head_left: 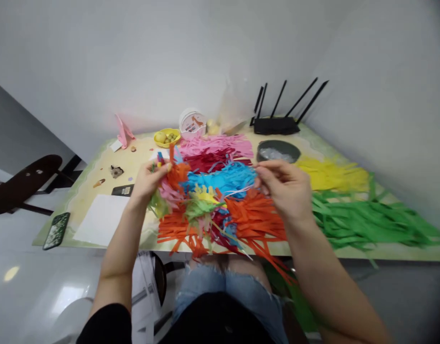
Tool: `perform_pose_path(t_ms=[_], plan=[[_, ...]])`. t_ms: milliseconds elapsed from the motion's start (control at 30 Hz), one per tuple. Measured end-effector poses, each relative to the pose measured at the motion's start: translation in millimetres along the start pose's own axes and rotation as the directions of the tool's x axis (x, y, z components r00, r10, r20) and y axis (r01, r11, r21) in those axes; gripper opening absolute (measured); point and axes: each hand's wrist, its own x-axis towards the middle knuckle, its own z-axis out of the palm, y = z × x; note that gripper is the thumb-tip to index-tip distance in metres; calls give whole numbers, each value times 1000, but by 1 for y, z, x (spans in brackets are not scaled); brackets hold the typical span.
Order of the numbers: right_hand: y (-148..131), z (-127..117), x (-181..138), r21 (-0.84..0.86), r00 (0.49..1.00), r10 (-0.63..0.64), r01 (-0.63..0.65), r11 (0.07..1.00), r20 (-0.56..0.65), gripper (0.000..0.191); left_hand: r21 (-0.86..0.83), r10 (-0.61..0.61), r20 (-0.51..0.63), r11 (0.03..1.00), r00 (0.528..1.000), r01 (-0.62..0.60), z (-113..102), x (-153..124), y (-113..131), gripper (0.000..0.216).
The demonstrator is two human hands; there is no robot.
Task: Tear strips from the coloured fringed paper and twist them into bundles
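Observation:
My left hand is closed round a mixed bundle of paper strips, with orange, pink, green and yellow ends fanning out to its right. My right hand hovers over the blue strips with thumb and fingers pinched together, apparently on a thin pale strip. Piles of cut paper strips cover the table in front of me: pink, dark red, orange, yellow and green.
On the table lie a white sheet, a phone at the left edge, a yellow bowl of fruit, a white tub, a dark bowl and a black router. A dark chair stands left.

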Motion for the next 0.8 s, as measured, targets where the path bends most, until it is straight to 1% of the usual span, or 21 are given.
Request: perform_pose_path(t_ms=[67,100,167,233,267,333,367,400,433,500,567,600,667,800], plan=[[-11,10,-10,-69,993,-28,36,997,117,12,-107,-45,120,992,992,59,39,-27,10,37],[-16,14,-14,-92,987,-39,54,994,156,13,-138,-58,148,987,987,79,54,-37,13,35],[-25,19,-22,-133,974,-60,90,987,216,15,-192,-86,161,974,983,117,77,-50,14,36],[-32,19,-26,-170,963,-76,123,978,260,16,-217,-102,141,967,985,131,91,-57,13,38],[-35,18,-28,-185,958,-81,136,973,276,17,-203,-89,119,973,989,112,96,-59,12,37],[-38,16,-30,-202,952,-81,145,968,295,18,-84,-5,45,996,999,9,103,-62,10,28],[-39,15,-31,-206,951,-76,143,968,300,18,16,70,-4,997,998,-70,105,-63,9,23],[-40,14,-31,-209,951,-71,138,968,300,18,128,159,-44,980,986,-152,106,-65,9,18],[-40,14,-32,-211,952,-65,132,968,299,18,238,250,-67,944,966,-228,108,-67,9,15],[-40,14,-34,-210,954,-48,114,971,294,18,422,416,-71,836,907,-351,109,-71,10,10],[-39,14,-36,-200,957,-25,86,976,289,18,537,518,-42,733,854,-418,111,-75,11,8],[-38,14,-37,-191,958,-12,70,979,287,19,571,542,-28,699,840,-431,111,-76,12,8],[-37,14,-37,-176,959,11,41,984,283,18,609,559,-21,665,829,-433,112,-78,12,9],[-36,12,-37,-143,962,36,3,990,270,17,651,552,12,628,834,-425,112,-81,11,10]])
